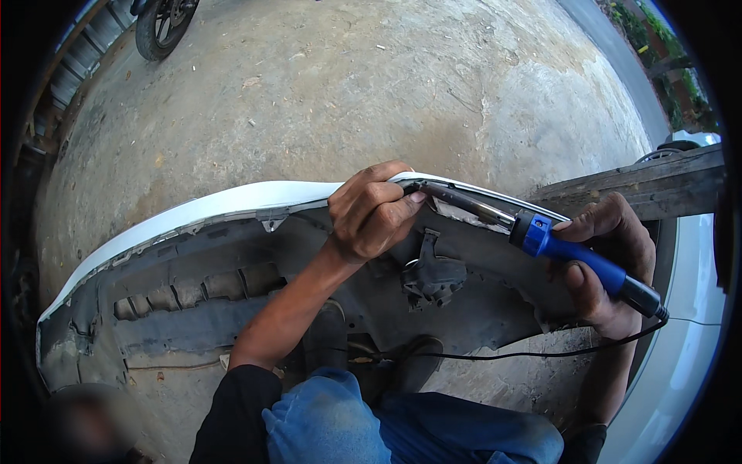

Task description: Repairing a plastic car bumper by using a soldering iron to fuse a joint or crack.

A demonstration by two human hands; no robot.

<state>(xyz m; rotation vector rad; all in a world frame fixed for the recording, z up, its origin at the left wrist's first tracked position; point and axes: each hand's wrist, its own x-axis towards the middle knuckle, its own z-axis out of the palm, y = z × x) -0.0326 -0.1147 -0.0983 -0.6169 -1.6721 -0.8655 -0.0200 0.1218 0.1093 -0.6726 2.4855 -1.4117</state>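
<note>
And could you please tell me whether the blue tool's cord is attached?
Attached: the black cord joins the blue tool at its rear.

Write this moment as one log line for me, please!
right hand: holding blue-handled tool | left hand: curled at white-edged bumper rim | tool tip: by left fingertips

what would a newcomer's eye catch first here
Probably the bright blue tool, held in the right hand right of centre, its metal shaft pointing toward the left hand at the rim. Next, the big curved bumper, white along its far edge and dark inside, stretching across the middle. A wheel at the upper left stands out against the pale floor.
</note>
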